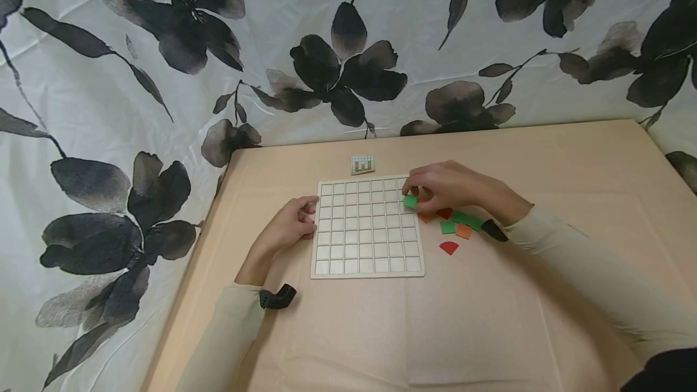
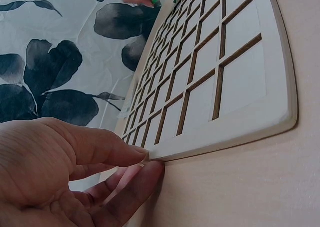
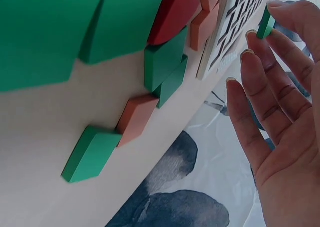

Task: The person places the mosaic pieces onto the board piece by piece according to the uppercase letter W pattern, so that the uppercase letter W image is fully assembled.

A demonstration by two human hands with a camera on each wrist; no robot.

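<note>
A pale board (image 1: 368,276) with a raised grid of square cells lies flat on the table. At its left edge, my left hand (image 1: 290,222) has curled fingers; in the left wrist view the thumb (image 2: 117,149) and index fingertip meet the board's rim (image 2: 225,142). Over the upper right of the grid, my right hand (image 1: 449,186) pinches a small green square tile (image 1: 411,201) between thumb and fingertips. The right wrist view shows this tile (image 3: 265,24) on edge, with the other fingers spread.
Loose green (image 1: 448,227), orange (image 1: 464,231) and red (image 1: 449,248) pieces lie right of the board, some under the right hand. A small patterned card (image 1: 362,164) lies behind the board. A floral cloth (image 1: 327,17) hangs beyond the table.
</note>
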